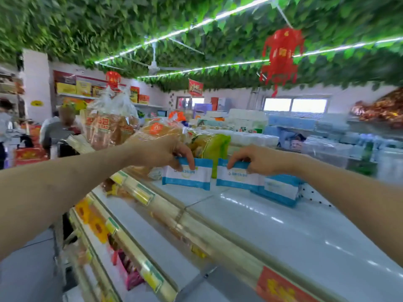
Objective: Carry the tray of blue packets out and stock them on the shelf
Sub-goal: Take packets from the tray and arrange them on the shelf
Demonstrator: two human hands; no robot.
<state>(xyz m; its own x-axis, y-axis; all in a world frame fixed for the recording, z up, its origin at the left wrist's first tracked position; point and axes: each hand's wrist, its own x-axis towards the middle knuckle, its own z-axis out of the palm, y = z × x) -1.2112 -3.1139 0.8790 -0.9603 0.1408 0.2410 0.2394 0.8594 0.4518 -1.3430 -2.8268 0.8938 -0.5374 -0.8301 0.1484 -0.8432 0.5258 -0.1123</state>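
A ceiling of green leaves (109,25) is hanging over the shop. The white shelf top (272,225) is stretching away beneath both bare arms, with yellow price strips running along its edges on the left. Bagged bread loaves (109,125) are standing at its far left end, and a red lantern (281,55) is dangling overhead. At the far part of the shelf top, the left grip (161,152) is pinching the top edge of the upright left packet (189,178). The right grip (259,159) is pinching the top edge of the right packet (236,178) just beside it. Further packets (281,189) are resting against the right one.
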